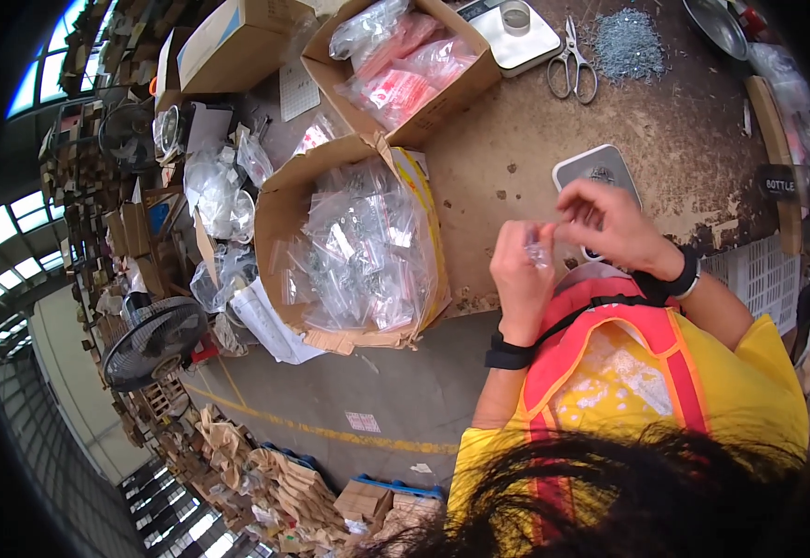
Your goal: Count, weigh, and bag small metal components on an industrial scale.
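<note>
My left hand [522,270] is closed around a small clear plastic bag [539,253], in front of my body at the table's near edge. The fingers of my right hand [609,221] are curled, with their tips meeting the bag's top beside the left thumb; the exact pinch is partly hidden. Just beyond my right hand lies a small scale [574,169] with a grey load on it, partly covered by the hand. To the left, an open cardboard box [279,200] holds many clear zip bags [354,246] with small metal pieces inside.
A second carton [465,98] with red-and-clear bags stands farther back. Beyond lie a white scale [537,46] with a metal cup [514,17], scissors [572,70] and a heap of small screws [630,45]. A metal bowl [716,26] sits far right; a fan [154,344] stands left.
</note>
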Tool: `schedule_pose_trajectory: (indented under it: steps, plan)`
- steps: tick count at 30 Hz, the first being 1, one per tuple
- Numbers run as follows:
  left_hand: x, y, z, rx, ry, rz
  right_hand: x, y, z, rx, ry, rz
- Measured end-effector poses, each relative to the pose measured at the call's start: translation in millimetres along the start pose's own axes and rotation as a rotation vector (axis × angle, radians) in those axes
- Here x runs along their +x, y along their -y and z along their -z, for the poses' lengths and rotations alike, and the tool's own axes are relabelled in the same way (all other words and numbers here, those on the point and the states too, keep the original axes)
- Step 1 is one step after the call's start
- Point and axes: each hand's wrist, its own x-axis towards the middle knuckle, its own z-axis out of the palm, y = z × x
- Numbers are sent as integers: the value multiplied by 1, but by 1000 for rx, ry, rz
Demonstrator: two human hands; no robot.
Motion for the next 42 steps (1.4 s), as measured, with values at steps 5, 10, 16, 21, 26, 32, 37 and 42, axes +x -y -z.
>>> schedule_pose_trajectory:
  steps: [5,10,16,21,26,32,37,42]
  plan:
    - [-1,-2,-3,-410,152,257,0,-14,6,10,87,-79]
    - [-10,31,-2,-205,-8,306,-12,-48,32,-436,47,155]
    - [-22,65,-6,-94,-121,433,-6,-106,46,-789,-252,240]
    - [-15,60,-23,70,-215,212,-1,-137,38,-785,-212,231]
    - [-13,58,-29,61,-138,192,-5,-81,18,-356,32,265]
    - [-19,49,-40,86,-75,31,-17,-55,-2,-11,174,-49]
    - [-23,44,-31,-51,-3,10,-4,-52,1,-178,213,-9]
    - [-28,43,-24,-124,63,72,4,-42,2,-440,230,256]
